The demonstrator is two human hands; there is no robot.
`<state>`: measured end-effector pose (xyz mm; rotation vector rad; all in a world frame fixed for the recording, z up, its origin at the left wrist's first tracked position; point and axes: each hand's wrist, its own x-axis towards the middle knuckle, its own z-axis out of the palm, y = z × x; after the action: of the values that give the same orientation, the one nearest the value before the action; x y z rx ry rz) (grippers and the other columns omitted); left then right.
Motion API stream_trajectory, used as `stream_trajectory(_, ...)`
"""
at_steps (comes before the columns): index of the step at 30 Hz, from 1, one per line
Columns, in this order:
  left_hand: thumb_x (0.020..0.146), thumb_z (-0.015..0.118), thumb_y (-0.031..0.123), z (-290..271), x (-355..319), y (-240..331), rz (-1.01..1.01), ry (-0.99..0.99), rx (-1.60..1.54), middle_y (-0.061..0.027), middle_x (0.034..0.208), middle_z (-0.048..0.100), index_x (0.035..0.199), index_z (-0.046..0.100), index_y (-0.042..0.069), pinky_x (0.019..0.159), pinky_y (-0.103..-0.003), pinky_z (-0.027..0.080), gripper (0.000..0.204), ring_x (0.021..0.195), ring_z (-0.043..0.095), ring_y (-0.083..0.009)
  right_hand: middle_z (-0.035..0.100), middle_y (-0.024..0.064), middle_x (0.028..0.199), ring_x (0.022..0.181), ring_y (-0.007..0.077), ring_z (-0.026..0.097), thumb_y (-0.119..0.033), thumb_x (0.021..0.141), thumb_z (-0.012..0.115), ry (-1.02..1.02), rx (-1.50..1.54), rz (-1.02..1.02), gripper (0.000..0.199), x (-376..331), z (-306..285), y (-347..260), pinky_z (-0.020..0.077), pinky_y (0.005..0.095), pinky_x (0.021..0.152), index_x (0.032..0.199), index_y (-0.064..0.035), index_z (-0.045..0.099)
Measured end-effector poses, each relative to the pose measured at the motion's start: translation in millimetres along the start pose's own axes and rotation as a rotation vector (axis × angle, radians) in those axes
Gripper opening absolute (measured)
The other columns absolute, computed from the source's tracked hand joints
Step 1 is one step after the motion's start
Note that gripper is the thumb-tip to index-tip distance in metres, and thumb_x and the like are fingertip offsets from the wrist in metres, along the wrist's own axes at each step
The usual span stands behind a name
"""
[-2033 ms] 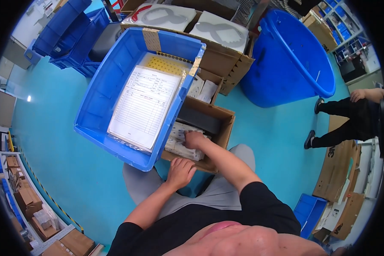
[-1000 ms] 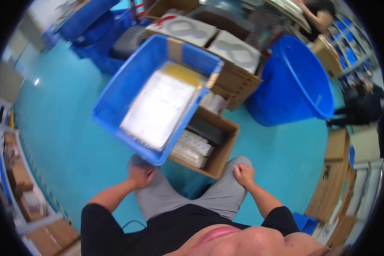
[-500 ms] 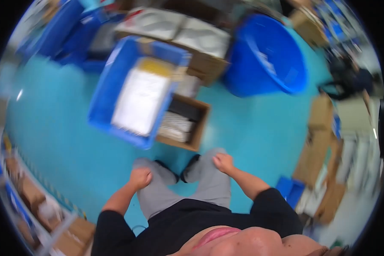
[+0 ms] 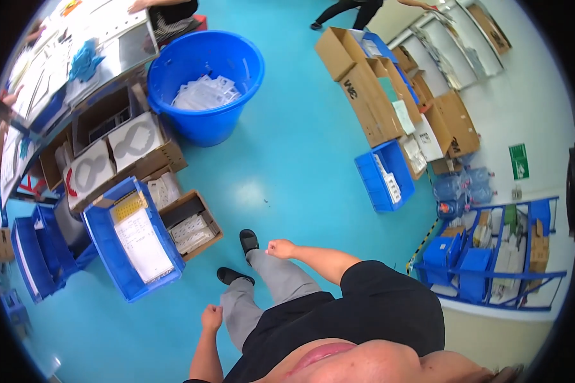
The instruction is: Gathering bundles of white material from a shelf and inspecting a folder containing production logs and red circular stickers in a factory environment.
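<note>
My left hand [image 4: 212, 317] hangs beside my grey trouser leg, its fingers curled in, with nothing seen in it. In front of my other thigh is my right hand [image 4: 281, 249], also loosely closed, and no object shows there either. Nearest to the hands, to the front left, stands a blue plastic crate [image 4: 100, 237] with white printed sheets [image 4: 145, 249] and a yellow piece inside. Against its right side sits an open cardboard box [image 4: 212, 225] holding white parts [image 4: 190, 235] and a dark piece. Neither hand touches these containers.
Beyond them stands a round blue tub [image 4: 206, 116] with clear-white packets in it. Cardboard boxes [image 4: 367, 105] and a blue bin [image 4: 382, 179] line the right, near water bottles [image 4: 463, 188] and a blue rack [image 4: 492, 277]. People work at a table [image 4: 124, 48] and by a shelf.
My view has turned to the right, so the crate and tub now lie farther left. My feet have stepped apart, and my hands have come off my thighs.
</note>
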<state>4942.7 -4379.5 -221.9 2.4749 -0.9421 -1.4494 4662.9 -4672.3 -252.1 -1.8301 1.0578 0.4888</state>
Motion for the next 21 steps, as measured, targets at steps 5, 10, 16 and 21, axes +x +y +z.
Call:
stream_trajectory(5,0.08,0.059,0.035,-36,2,-22,0.047,0.043,0.068,-0.0179,0.077,0.064,0.078,0.059,0.003,0.07,-0.045,0.047,0.032,0.076,0.061,-0.0369,0.064,0.0091,0.079,0.072,0.0209,0.061,-0.04,0.085,0.057,0.273,0.286,0.258,0.032,-75,-6,21,0.0481,0.0356,0.067,0.085,-0.0078,0.059)
stream_trajectory(10,0.08,0.059,0.032,-53,-7,-18,0.107,0.064,0.159,-0.0169,0.077,0.064,0.08,0.06,0.003,0.07,-0.044,0.048,0.029,0.076,0.062,-0.0353,0.064,0.0073,0.074,0.068,0.0198,0.06,-0.039,0.083,0.059,0.353,0.465,0.413,0.03,-160,45,67,0.0477,0.0353,0.064,0.084,-0.0085,0.06)
stream_trajectory(16,0.081,0.06,0.033,-48,-33,-14,0.127,-0.005,0.127,-0.0155,0.077,0.066,0.08,0.06,0.003,0.072,-0.041,0.048,0.03,0.077,0.063,-0.032,0.062,0.0052,0.066,0.057,0.0152,0.058,-0.032,0.083,0.061,0.281,0.488,0.519,0.025,-236,111,79,0.0483,0.0323,0.056,0.084,-0.0072,0.059)
stream_trajectory(21,0.081,0.058,0.029,-42,-37,-18,0.166,-0.049,0.175,-0.0114,0.068,0.065,0.077,0.06,0.002,0.062,-0.036,0.05,0.027,0.062,0.063,-0.0229,0.062,0.0068,0.075,0.06,0.0132,0.058,-0.025,0.083,0.062,0.311,0.822,0.6,0.02,-262,139,83,0.0488,0.0289,0.051,0.089,-0.0061,0.059)
